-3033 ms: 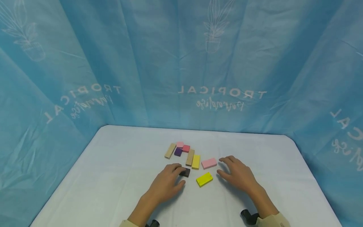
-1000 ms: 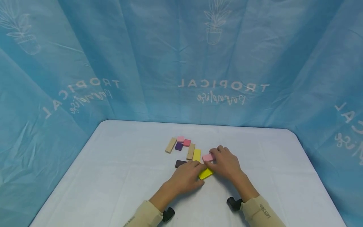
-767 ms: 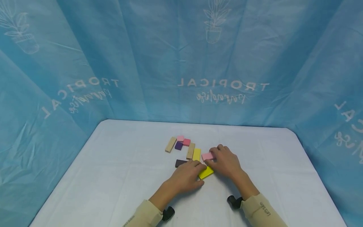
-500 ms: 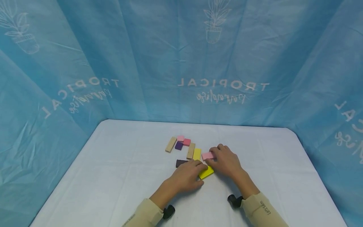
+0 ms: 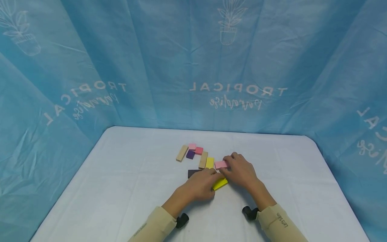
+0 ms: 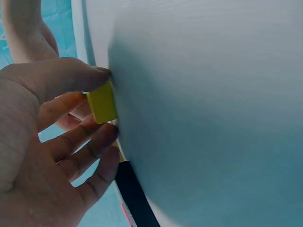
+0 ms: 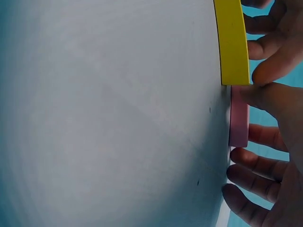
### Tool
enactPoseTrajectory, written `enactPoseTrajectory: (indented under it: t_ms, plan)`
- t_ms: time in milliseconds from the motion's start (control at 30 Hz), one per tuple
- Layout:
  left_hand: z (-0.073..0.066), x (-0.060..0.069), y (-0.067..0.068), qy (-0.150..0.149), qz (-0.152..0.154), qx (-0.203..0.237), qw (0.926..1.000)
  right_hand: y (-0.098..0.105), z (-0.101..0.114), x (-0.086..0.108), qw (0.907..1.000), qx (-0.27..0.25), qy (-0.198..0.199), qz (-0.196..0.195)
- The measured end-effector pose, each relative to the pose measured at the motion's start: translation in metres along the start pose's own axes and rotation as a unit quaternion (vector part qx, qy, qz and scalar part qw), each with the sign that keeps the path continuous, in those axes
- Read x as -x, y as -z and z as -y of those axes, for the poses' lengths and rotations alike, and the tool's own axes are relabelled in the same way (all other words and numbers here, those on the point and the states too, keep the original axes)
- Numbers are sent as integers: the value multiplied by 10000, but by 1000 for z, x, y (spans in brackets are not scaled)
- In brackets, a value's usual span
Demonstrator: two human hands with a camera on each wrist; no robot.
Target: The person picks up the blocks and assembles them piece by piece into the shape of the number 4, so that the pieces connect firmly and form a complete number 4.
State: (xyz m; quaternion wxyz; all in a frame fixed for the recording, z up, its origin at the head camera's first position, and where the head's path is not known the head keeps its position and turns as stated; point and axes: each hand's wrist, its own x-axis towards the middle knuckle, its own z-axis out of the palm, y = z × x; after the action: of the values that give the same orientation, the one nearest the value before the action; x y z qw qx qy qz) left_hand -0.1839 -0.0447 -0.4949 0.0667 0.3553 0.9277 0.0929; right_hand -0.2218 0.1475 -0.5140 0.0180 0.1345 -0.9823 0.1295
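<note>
In the head view, my left hand (image 5: 198,185) pinches a bright yellow block (image 5: 220,184) lying on the table. The left wrist view has the thumb at one end of this yellow block (image 6: 102,106), the fingers beyond it. My right hand (image 5: 241,170) holds a pink block (image 5: 220,164) between thumb and fingers, just behind the yellow one. Seen from the right wrist, the thumb lies against the pink block (image 7: 239,120). A black block (image 5: 193,173), partly covered by the left hand, and a second yellow block (image 5: 210,162) lie close by.
Farther back on the white table (image 5: 136,174) lie two light wooden blocks (image 5: 182,153), a purple block (image 5: 190,154), a red-pink block (image 5: 199,150) and a small light pink block (image 5: 192,146). Blue printed curtains (image 5: 193,67) surround the table's back and sides.
From the black block, my left hand has shifted right to the bright yellow block, its thumb drawing in lately. My right hand has moved left onto the pink block.
</note>
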Motion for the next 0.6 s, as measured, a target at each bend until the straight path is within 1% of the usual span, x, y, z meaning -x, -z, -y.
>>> enactPoseTrajectory:
  t_ms: [100, 233, 400, 600]
  plan:
    - [-1, -3, 1, -6, 83, -60, 9999, 0, 0, 0, 10000, 3, 1, 7]
    - [-1, -4, 3, 48, 191, -21, 9998, 1, 1, 0, 10000, -25, 5, 36]
    - [-2, -4, 4, 79, 223, 15, 9997, 1, -1, -1, 10000, -17, 10, 42]
    - [-2, -2, 4, 250, 346, 244, 9988, 0, -2, 0, 10000, -23, 12, 53]
